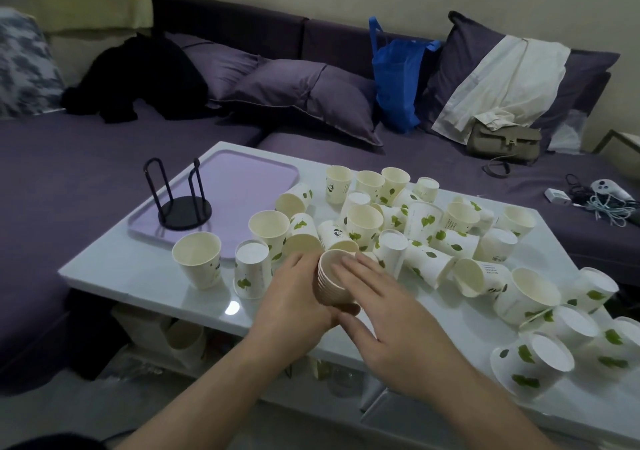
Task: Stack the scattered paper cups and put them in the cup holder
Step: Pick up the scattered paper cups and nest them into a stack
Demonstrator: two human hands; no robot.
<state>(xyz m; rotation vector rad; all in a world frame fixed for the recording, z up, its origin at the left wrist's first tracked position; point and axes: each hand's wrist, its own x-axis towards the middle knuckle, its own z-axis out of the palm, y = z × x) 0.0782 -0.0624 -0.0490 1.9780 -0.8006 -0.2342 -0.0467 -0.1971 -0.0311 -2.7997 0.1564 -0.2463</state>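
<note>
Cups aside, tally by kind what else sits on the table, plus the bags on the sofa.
cup holder: 1
tray: 1
blue bag: 1
handbag: 1
Total: 4

White glossy table [145,276], loaded with cups.
Scattered paper cups [426,228] sprawl across its middle and right, some upright, some toppled; at the back left a lilac tray [256,176] carries 1 black wire cup holder [183,204].
</note>
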